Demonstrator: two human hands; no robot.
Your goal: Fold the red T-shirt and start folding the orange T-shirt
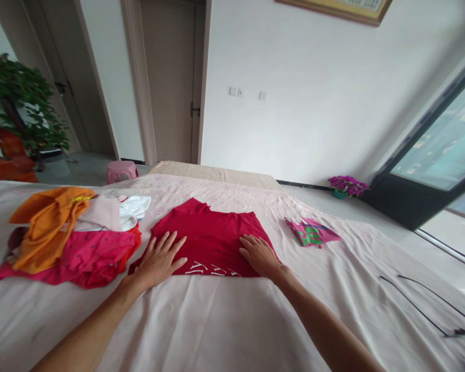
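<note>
A dark red shirt (217,237) with white lettering along its near edge lies folded over on the pale pink sheet (217,320). My left hand (160,258) rests flat on the shirt's left side, fingers spread. On its right side lies my right hand (260,254), palm down with the fingers stretched out. Left of the shirt is a loose heap of clothes, with an orange garment (50,222) on top and a pink dotted garment (96,256) under it. A small folded pink garment (312,231) with green and white print sits to the right.
Black-framed glasses (455,331) lie at the right of the sheet. Beyond the covered surface stand a pink plastic stool (122,171) and a pot of purple flowers (346,186). A leafy plant (19,98) and a wooden chair (10,157) are at the left.
</note>
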